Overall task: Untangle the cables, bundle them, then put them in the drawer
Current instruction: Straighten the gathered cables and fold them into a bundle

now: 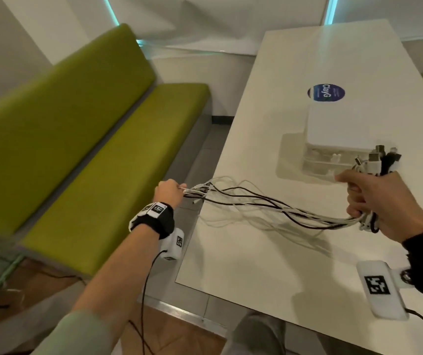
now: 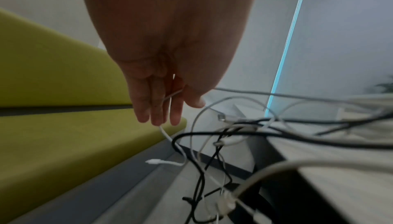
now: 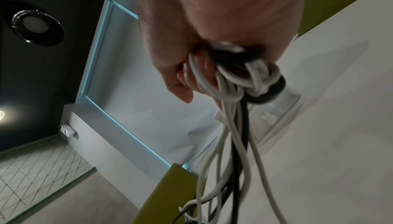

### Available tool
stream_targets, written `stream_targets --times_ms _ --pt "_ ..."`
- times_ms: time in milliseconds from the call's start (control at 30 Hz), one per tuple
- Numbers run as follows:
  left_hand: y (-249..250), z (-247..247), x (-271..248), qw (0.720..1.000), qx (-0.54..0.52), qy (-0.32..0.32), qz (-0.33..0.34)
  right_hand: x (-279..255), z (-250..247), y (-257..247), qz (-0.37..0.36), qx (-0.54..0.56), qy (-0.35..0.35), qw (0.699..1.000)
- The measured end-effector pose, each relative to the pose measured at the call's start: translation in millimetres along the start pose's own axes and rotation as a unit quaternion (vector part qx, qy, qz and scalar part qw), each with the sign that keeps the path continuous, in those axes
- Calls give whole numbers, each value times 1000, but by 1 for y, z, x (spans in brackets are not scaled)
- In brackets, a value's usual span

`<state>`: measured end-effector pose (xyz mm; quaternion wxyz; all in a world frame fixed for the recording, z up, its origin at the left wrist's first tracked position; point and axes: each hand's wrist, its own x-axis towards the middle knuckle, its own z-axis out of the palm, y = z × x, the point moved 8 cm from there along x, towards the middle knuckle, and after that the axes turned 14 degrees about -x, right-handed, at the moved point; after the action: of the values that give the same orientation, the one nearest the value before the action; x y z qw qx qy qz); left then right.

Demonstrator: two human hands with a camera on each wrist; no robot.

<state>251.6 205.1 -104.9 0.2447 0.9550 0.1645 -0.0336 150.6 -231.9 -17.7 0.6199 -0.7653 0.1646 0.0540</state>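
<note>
Several white and black cables (image 1: 269, 203) stretch in a loose sheaf above the white table (image 1: 269, 265), from hand to hand. My right hand (image 1: 369, 198) grips one end of the sheaf in a fist, with the plug ends (image 1: 377, 160) sticking up above it; looped strands (image 3: 238, 79) fill the palm of this right hand (image 3: 191, 76). My left hand (image 1: 173, 189) is off the table's left edge at the other ends. There a thin white cable (image 2: 170, 96) runs between the fingers of the left hand (image 2: 168, 110), and loose plugs (image 2: 225, 141) dangle. A small white drawer box (image 1: 333, 131) stands behind the right hand.
A green bench (image 1: 90, 162) runs along the left of the table, with a strip of floor (image 1: 200, 155) between them. A round blue sticker (image 1: 325, 93) lies beyond the drawer box (image 3: 274, 120). Wrist camera boxes and their black leads hang by both forearms.
</note>
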Motion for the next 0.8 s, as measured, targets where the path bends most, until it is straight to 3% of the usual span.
stream_targets --times_ms 100,233,467,567,633,700,800 --pt "-16 4 0 999 26 -10 -16 -3 11 -7 -12 -36 -2 999" --pt "-14 12 -1 997 30 -36 -55 -4 42 -44 -57 -146 45 987" --pt "9 20 -5 989 -132 -25 -55 -12 153 -135 -190 -262 -3 946" --pt "-9 8 -7 979 -197 -4 -47 -21 173 -156 -262 -306 -4 915" --pt "-26 -5 -9 985 -170 -2 -36 -23 178 -165 -302 -318 0 899" --pt "-50 -10 -10 991 -126 -26 -36 -23 184 -178 -338 -309 4 889" --pt "-86 -9 -18 980 -150 -98 -84 -27 199 -202 -367 -273 -17 889"
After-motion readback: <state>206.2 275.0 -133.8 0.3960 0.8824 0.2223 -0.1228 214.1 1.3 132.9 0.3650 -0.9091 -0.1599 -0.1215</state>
